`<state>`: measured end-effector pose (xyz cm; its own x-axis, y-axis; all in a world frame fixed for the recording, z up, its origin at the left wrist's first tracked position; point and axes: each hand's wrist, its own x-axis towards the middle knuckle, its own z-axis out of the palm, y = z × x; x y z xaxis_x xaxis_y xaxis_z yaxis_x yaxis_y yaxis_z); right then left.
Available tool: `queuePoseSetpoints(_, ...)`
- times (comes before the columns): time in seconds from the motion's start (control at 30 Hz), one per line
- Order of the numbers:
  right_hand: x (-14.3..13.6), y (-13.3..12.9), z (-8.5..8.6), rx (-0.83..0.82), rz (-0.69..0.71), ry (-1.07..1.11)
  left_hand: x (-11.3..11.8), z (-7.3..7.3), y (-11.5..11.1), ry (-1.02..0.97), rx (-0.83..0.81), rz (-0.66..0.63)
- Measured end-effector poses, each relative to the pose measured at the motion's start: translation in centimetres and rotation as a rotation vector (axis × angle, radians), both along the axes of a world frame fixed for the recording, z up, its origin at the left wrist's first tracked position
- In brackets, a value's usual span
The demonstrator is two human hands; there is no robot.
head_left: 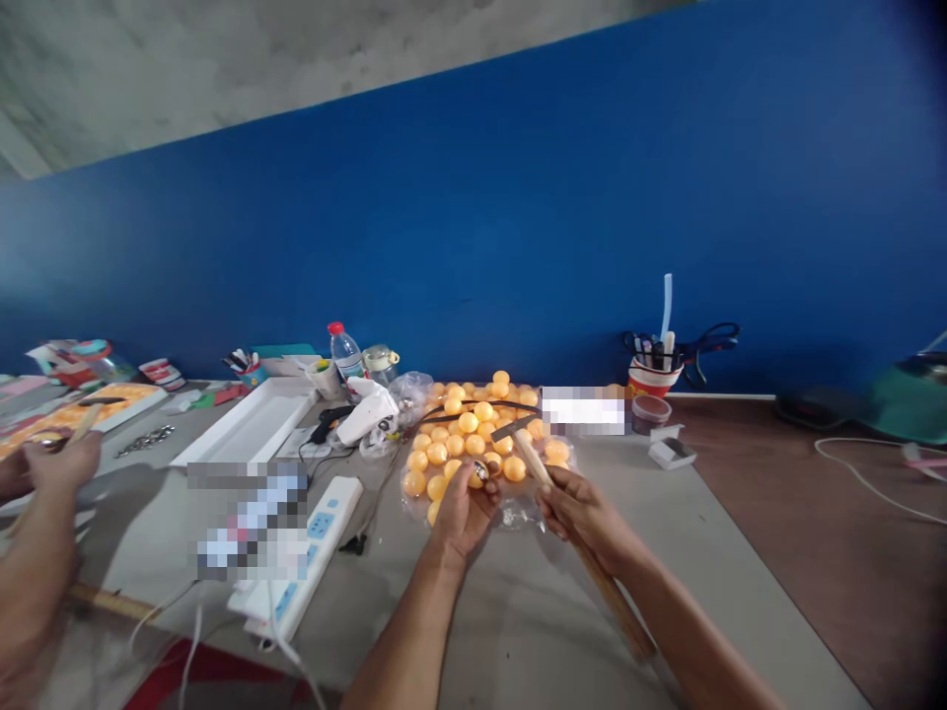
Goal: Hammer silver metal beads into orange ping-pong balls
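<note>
My left hand (468,511) is closed round a small shiny metallic object (480,472), too small to name. Wrapped round the wooden handle of a hammer (531,457) is my right hand (578,513); the hammer's flat dark head is raised just above and right of my left hand. The handle's far end slants down to the lower right. Directly behind both hands lies a clear plastic bag with several orange balls (437,454), and a black strap runs across it.
A white power strip (322,532) and a white tray (255,424) lie on the left. Behind them stands a bottle (344,353). A cup of tools (654,377) and a small box (672,450) are on the right. Another person's hands (63,459) work at far left.
</note>
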<state>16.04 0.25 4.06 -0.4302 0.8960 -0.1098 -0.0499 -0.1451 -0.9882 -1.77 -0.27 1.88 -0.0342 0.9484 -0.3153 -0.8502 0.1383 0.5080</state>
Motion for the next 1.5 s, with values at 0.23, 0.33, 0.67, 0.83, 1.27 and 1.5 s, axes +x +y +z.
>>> queuePoseSetpoints(0.23,-0.3,-0.2,-0.1,-0.045,0.011,0.049,-0.2,0.0,-0.1,-0.028,0.032,0.024)
queuePoseSetpoints(0.33,-0.3,-0.4,0.0,-0.069,0.017,0.081,-0.1,0.1,-0.1,-0.005,0.039,0.023)
queuePoseSetpoints(0.67,0.3,-0.2,0.2,0.111,0.048,-0.065,0.9,0.0,0.1,0.227,-0.03,0.022)
queuePoseSetpoints(0.83,0.6,-0.1,0.2,0.2,0.048,-0.192,0.8,-0.2,0.3,0.276,-0.026,0.041)
queuePoseSetpoints(1.27,1.1,0.7,-1.1,0.471,0.03,-0.508,0.9,-1.1,0.5,0.406,-0.045,0.014)
queuePoseSetpoints(1.5,1.1,0.1,-0.1,0.555,0.007,-0.594,1.0,-0.7,0.6,0.398,-0.081,0.008)
